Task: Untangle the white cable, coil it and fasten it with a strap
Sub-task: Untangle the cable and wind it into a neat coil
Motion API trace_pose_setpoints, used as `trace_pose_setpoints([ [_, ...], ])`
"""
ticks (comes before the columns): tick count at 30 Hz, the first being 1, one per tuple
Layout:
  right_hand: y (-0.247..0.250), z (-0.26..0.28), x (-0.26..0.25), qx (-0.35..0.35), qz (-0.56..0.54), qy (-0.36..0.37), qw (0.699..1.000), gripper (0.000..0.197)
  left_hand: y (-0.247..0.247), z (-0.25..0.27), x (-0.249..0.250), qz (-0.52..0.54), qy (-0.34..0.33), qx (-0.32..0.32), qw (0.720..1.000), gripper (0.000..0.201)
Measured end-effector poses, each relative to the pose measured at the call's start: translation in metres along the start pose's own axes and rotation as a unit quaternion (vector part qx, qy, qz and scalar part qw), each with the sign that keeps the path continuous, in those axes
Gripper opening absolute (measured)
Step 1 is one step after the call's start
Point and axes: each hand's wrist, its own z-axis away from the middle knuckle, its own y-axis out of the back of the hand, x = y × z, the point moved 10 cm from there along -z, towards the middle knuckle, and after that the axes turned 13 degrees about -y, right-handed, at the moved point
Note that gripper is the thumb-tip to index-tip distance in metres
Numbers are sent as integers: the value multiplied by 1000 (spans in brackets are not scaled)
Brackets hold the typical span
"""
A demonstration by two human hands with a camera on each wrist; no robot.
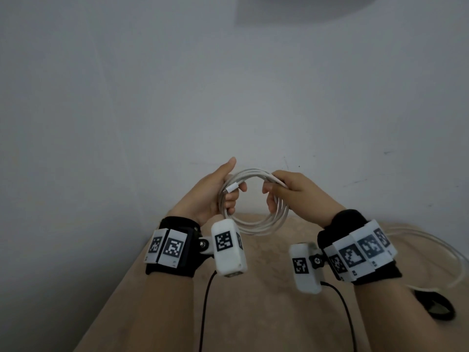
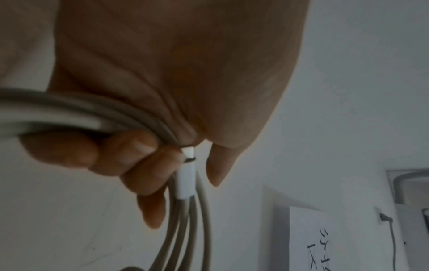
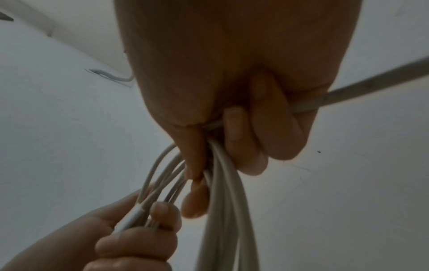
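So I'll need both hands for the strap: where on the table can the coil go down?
Bare table lies below the coil, between the two black leads. The right edge is crowded: loose cable and a black strap lie there.
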Motion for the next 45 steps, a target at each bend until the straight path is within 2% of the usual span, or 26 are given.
trace_pose_setpoints([
  [4, -1, 1, 2, -17, 21, -5, 1000, 23, -8, 3, -3, -48, 6, -40, 998, 56],
  [12, -9, 4, -2, -47, 35, 2, 998, 20, -14, 2, 0, -59, -24, -64, 996, 50],
  [17, -11, 3, -3, -48, 43, 8, 998, 22, -18, 2, 5, -78, -69, -93, 990, 23],
  [24, -14, 4, -2, -63, 43, 6, 997, 25, -20, 2, 4, -77, -52, -82, 992, 37],
  [30, -5, 6, -8, -42, -5, 13, 999, 17, -16, -1, 6, -46, -50, -45, 997, 41],
  [34, 17, 6, -6, 34, -46, 18, 998, 17, -8, -3, 14, -12, -74, -7, 997, 42],
  [39, 53, 12, 3, 135, -137, -4, 981, 23, 13, -4, 22, 88, -102, 60, 989, 44],
  [45, 64, 18, 1, 158, -137, 16, 978, 19, 27, -5, 26, 159, -129, 125, 971, 44],
])
